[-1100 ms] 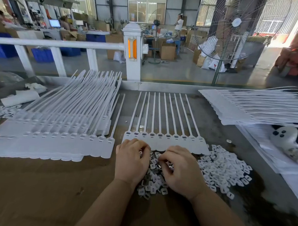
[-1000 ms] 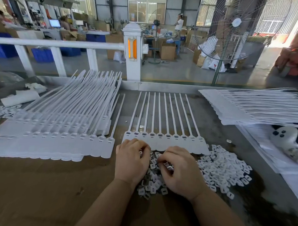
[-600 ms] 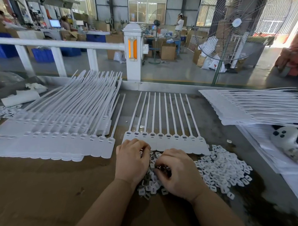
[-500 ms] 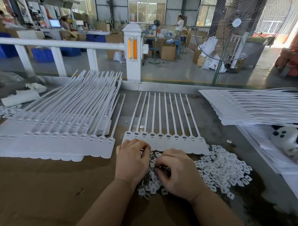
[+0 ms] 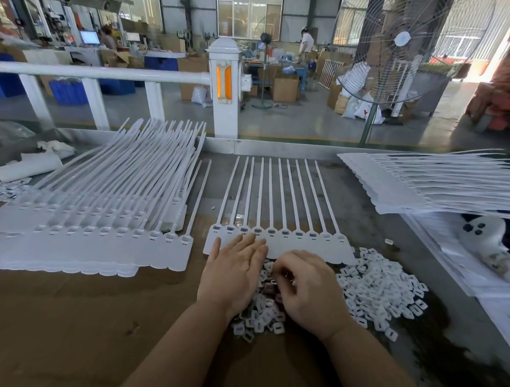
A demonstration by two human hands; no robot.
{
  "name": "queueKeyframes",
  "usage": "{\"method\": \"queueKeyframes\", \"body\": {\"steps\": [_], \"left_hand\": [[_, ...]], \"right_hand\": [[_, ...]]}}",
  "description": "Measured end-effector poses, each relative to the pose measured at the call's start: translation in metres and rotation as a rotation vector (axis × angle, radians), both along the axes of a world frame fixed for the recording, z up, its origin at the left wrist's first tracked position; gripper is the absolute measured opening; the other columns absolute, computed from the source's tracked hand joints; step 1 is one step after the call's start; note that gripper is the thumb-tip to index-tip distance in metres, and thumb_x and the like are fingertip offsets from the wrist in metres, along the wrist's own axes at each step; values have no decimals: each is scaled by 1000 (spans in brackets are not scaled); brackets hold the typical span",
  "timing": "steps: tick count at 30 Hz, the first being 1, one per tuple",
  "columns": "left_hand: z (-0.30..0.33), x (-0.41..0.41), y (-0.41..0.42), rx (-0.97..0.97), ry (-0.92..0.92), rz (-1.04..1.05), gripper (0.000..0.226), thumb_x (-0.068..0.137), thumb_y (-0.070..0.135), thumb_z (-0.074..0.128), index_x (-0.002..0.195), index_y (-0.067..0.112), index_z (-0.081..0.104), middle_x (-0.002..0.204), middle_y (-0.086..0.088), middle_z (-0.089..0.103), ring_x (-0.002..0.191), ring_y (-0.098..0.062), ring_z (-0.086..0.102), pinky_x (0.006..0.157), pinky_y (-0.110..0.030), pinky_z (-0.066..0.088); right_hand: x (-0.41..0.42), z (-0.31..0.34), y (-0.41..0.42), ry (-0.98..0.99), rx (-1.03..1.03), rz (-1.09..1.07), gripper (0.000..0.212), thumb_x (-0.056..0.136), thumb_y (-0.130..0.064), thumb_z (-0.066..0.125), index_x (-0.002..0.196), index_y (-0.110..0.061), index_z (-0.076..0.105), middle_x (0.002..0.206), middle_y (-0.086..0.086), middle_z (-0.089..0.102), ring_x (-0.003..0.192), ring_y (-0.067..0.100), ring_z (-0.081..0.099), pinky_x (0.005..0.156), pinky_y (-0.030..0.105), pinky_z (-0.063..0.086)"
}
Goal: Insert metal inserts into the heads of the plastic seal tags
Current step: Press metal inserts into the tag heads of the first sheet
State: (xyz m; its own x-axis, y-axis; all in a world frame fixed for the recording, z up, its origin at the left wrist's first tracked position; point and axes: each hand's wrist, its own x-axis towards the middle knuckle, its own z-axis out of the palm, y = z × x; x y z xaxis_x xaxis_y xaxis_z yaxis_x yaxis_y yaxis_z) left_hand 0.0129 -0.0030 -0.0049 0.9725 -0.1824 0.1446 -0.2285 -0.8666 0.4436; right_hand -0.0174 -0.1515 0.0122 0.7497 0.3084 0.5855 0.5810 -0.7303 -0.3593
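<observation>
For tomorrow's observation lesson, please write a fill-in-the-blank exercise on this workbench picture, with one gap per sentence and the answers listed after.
1. The left hand lies flat with ____ fingers on the strip of seal tags.
2. The right hand has curled fingers over the pile of ____.
3. The strip in front of the hands has ____ tails pointing away from the person.
4. The bigger stack of tags lies to the person's ____.

Answers: straight; inserts; ten; left

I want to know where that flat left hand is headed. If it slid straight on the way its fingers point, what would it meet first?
The left hand already lies with its fingertips on the row of seal tags; straight on, they would meet the tag heads, then the straps.
</observation>
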Motion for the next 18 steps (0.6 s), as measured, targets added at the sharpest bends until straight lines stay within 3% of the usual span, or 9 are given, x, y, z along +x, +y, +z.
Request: {"method": "queueKeyframes", "body": {"steps": [8, 12, 15, 18], "left_hand": [[3, -5, -2, 97, -15, 74, 56, 93, 52, 5, 138, 42, 37, 149, 21, 29, 139, 1, 15, 115, -42, -11], [6, -7, -3, 83, -60, 105, 66, 85, 57, 1, 133, 41, 44, 136, 22, 43, 133, -3, 25, 116, -42, -7], [4, -7, -3, 70, -55, 74, 66, 83, 61, -3, 140, 47, 29, 133, 22, 39, 134, -8, 21, 115, -43, -8], [1, -3, -3, 70, -13, 28, 70, 81, 65, -7, 142, 48, 21, 148, 22, 21, 141, -4, 2, 112, -42, -20]], "right_hand": [[10, 3, -12, 79, 220, -152, 7, 82, -4, 66, 78, -10, 67, 74, -4, 64, 70, 10, 58, 68, 22, 48], [19, 9, -25, 200, 391, -279, 6, 83, -9, 66, 81, -14, 69, 76, -8, 65, 74, 2, 58, 67, 6, 42], [28, 12, -38, 280, 442, -347, 6, 84, -11, 65, 84, -15, 69, 78, -6, 65, 75, 1, 59, 63, 4, 43], [36, 15, -52, 297, 428, -398, 6, 85, -10, 65, 82, -14, 69, 77, -3, 66, 74, 4, 59, 63, 7, 42]]}}
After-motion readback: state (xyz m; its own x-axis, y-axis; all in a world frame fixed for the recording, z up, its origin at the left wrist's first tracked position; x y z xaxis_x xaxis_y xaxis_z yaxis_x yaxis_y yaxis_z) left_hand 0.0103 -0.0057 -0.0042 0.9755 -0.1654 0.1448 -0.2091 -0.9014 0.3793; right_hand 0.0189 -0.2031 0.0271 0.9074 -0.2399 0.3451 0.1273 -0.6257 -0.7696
